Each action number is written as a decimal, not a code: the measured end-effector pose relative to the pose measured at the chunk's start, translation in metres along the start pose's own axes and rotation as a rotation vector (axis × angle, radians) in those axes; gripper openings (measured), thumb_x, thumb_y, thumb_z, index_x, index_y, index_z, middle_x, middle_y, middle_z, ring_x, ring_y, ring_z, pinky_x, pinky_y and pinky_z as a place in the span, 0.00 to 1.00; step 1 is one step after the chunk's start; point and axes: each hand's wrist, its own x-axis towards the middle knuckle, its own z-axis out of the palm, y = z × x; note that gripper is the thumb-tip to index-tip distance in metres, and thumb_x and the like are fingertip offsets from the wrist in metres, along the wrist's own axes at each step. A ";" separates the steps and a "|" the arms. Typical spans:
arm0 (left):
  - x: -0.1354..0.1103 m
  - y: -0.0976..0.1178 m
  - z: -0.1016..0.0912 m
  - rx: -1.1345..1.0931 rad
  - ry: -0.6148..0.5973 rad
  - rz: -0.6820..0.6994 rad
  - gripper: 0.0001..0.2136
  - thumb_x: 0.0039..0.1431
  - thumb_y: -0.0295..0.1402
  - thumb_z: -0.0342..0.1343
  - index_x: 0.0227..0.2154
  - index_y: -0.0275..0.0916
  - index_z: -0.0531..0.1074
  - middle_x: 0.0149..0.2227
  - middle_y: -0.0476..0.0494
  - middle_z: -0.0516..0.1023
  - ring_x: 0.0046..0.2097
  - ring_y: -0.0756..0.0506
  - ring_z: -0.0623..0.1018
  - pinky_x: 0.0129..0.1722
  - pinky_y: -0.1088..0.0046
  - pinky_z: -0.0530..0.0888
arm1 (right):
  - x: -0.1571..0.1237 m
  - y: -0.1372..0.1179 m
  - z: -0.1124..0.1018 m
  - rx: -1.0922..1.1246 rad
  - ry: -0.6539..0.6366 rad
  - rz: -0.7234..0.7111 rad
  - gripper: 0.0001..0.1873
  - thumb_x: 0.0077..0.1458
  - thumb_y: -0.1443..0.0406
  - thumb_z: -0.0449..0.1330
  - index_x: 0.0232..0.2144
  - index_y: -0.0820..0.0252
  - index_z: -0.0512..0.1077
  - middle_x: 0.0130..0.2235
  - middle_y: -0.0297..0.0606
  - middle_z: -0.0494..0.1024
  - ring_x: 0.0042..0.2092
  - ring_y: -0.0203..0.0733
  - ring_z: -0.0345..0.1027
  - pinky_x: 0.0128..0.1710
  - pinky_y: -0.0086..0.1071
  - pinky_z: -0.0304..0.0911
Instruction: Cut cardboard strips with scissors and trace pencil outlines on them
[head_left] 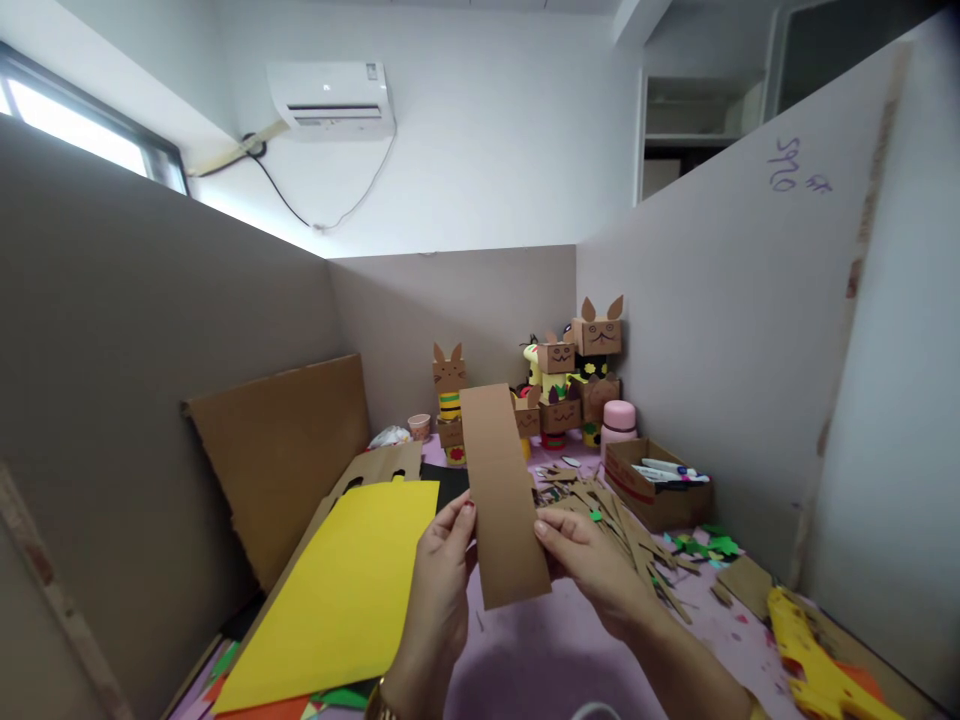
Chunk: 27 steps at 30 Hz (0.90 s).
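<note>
A long rectangular strip of brown cardboard (504, 490) is held up over the table, its far end tilted upward. My left hand (448, 555) pinches its left edge between thumb and fingers. On the opposite edge, my right hand (581, 550) grips it in the same way, with the fingertips partly hidden behind the cardboard. A faint crease crosses the strip near its upper part. To the left of my hands lies a large yellow sheet (337, 590). Thin cardboard offcuts (626, 530) are strewn behind and beside my right hand.
Cardboard animal figures (559, 385) stand at the back, near a pink flask (619, 425). A cardboard box (652, 500) holds several markers. A yellow glue gun (814, 660) lies front right. A large cardboard sheet (300, 450) leans on the left partition. Grey partitions enclose the pink-covered table (517, 660).
</note>
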 end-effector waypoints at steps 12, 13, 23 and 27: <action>-0.004 0.001 0.005 -0.027 -0.058 -0.004 0.23 0.50 0.33 0.61 0.51 0.40 0.68 0.50 0.38 0.75 0.47 0.43 0.76 0.44 0.70 0.72 | 0.001 -0.004 -0.004 0.010 0.022 -0.034 0.21 0.50 0.50 0.59 0.39 0.60 0.75 0.31 0.37 0.78 0.29 0.38 0.67 0.29 0.29 0.59; -0.005 0.001 0.005 -0.028 -0.046 0.004 0.24 0.51 0.34 0.60 0.53 0.41 0.66 0.52 0.38 0.73 0.49 0.43 0.75 0.45 0.70 0.71 | 0.001 -0.004 -0.004 0.007 0.025 -0.034 0.22 0.50 0.50 0.59 0.39 0.60 0.75 0.31 0.37 0.78 0.29 0.39 0.67 0.28 0.29 0.59; -0.010 0.007 0.008 0.057 -0.031 0.179 0.28 0.55 0.34 0.57 0.59 0.53 0.57 0.64 0.52 0.56 0.63 0.47 0.57 0.57 0.75 0.61 | -0.001 -0.001 -0.003 -0.076 -0.005 -0.025 0.23 0.49 0.49 0.59 0.39 0.60 0.76 0.29 0.36 0.76 0.27 0.36 0.61 0.25 0.26 0.55; -0.014 0.007 0.010 0.070 -0.040 0.167 0.30 0.56 0.38 0.56 0.60 0.55 0.52 0.63 0.54 0.56 0.63 0.48 0.57 0.56 0.77 0.62 | -0.002 0.000 0.000 -0.117 -0.040 -0.036 0.24 0.50 0.48 0.58 0.38 0.60 0.76 0.25 0.33 0.71 0.25 0.34 0.58 0.24 0.26 0.55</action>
